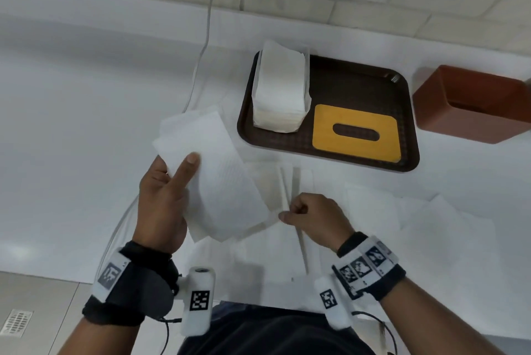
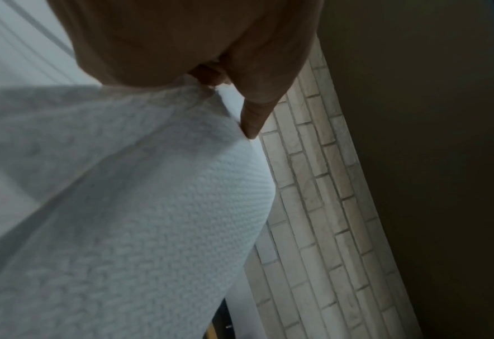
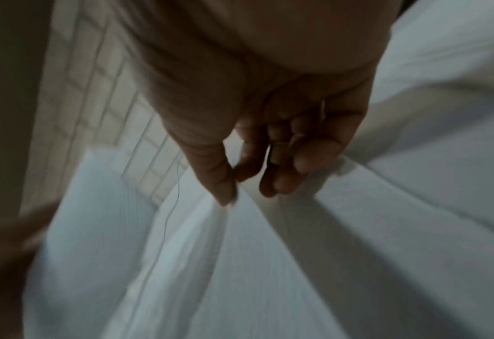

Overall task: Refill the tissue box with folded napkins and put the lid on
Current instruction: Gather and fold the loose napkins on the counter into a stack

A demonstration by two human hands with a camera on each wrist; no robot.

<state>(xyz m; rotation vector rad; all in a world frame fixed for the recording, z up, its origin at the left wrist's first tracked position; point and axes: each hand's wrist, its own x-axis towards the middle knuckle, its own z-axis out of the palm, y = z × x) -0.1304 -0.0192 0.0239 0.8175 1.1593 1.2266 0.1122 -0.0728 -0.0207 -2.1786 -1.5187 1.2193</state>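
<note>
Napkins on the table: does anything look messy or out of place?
Yes. Loose napkins lie scattered and overlapping near the right hand, unlike the neat stack on the tray. The tissue box lies tipped on its side.

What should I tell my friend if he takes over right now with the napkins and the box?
Left hand: holds a bunch of napkins up off the table, thumb pressed on top.
Right hand: pinches the bunch's near corner.
Stack of napkins and yellow lid: on the brown tray.
Red tissue box: right of the tray, lying on its side, lid off; what is inside cannot be seen.
More napkins lie spread on the table.
Done: lid off, some napkins gathered.
Left: finish folding, fill the box, put the lid on.
</note>
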